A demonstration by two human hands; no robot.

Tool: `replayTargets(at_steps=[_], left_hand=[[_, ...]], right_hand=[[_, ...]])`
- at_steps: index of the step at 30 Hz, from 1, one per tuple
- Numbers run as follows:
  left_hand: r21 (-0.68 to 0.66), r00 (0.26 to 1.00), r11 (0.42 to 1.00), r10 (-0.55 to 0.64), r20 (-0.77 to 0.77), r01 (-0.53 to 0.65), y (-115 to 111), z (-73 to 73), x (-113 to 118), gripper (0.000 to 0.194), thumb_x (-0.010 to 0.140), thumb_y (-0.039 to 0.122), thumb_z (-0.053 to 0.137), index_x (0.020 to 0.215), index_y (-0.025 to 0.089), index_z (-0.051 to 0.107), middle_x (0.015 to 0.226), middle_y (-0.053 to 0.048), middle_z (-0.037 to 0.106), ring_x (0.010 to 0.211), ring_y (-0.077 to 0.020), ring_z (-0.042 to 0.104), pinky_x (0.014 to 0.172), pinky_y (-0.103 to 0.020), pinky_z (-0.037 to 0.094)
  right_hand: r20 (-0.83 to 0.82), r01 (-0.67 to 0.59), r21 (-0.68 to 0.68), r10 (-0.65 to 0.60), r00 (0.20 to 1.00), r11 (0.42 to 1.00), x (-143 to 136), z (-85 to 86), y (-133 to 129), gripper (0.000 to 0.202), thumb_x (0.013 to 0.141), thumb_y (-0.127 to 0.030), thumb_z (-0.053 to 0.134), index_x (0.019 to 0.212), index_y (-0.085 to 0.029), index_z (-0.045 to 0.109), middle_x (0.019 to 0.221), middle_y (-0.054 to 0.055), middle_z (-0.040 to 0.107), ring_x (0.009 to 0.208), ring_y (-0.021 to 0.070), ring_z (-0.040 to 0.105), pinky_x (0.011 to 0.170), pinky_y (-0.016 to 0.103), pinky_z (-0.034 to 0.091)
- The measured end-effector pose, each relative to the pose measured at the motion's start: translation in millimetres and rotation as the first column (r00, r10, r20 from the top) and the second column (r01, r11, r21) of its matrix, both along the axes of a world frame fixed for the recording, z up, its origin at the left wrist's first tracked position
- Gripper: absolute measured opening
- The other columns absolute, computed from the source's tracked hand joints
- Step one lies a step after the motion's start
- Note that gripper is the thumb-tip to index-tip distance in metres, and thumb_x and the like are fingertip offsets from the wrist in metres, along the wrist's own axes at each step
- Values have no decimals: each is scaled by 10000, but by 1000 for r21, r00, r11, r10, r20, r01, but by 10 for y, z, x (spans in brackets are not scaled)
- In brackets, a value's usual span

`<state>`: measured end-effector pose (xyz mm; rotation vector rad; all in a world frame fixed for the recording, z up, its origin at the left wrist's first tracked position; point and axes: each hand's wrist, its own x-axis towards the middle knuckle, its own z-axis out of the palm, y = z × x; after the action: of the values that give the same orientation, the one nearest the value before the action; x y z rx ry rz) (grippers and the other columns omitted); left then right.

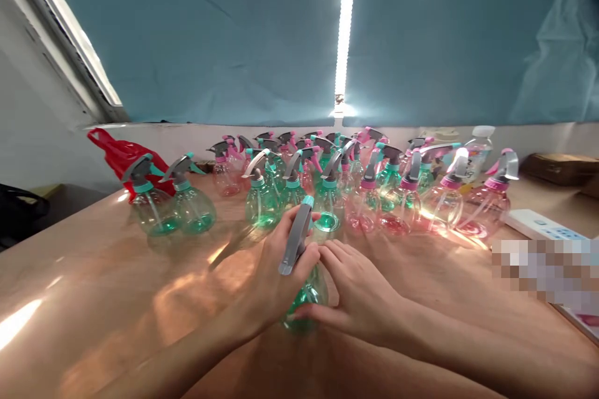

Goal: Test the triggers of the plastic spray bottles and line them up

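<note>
A green spray bottle (306, 302) with a grey and teal spray head stands on the table near its front middle. My left hand (283, 262) is wrapped round the neck, just under the spray head (297, 237). My right hand (353, 287) curls round the right side of the bottle's round body, its thumb low across the front. The fingertips behind the bottle are partly hidden. Just beyond my hands stands another green spray bottle (329, 202).
Several green and pink spray bottles stand in rows behind. Two green bottles (194, 207) stand at the left beside a red plastic bag (116, 153). A white-capped bottle (477, 153), a brown box (559, 168) and a white printed box (543, 224) are at the right.
</note>
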<state>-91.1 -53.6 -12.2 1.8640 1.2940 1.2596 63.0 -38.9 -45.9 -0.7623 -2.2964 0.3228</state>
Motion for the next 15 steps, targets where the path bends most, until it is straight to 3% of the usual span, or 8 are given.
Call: replayTargets(at_steps=[4, 8, 11, 15], left_hand=[[22, 999, 999, -45, 11, 45, 134, -26, 145, 341, 812, 180, 507, 1142, 243, 565, 1119, -48, 638, 898, -186, 646, 806, -347, 548], [35, 995, 995, -93, -18, 94, 246, 19, 265, 330, 755, 177, 493, 1063, 227, 602, 864, -15, 634, 748, -176, 624, 739, -348, 545], [26, 995, 995, -94, -38, 95, 314, 66, 355, 313, 747, 186, 492, 1030, 253, 610, 874, -11, 633, 724, -169, 610, 671, -317, 529], [21, 995, 996, -82, -52, 83, 400, 71, 456, 278, 755, 203, 488, 1001, 265, 601, 898, -19, 633, 752, -176, 614, 571, -283, 490]], right_hand=[[89, -6, -73, 12, 996, 997, 317, -83, 75, 549, 844, -586, 601, 1155, -140, 535, 1069, 142, 657, 955, 299, 625, 793, 463, 525], [168, -27, -162, 54, 984, 986, 688, -261, 250, 523, 894, -533, 573, 1268, -175, 500, 1288, 150, 593, 1174, 293, 565, 950, 461, 493], [220, 56, -198, -11, 976, 979, 939, -435, 392, 405, 933, -482, 536, 1218, -196, 555, 1278, 135, 615, 1146, 278, 595, 941, 464, 508], [243, 75, -182, -29, 969, 981, 1091, -614, 504, 466, 923, -487, 550, 1286, -195, 558, 1377, 136, 561, 1287, 287, 504, 1053, 502, 436]])
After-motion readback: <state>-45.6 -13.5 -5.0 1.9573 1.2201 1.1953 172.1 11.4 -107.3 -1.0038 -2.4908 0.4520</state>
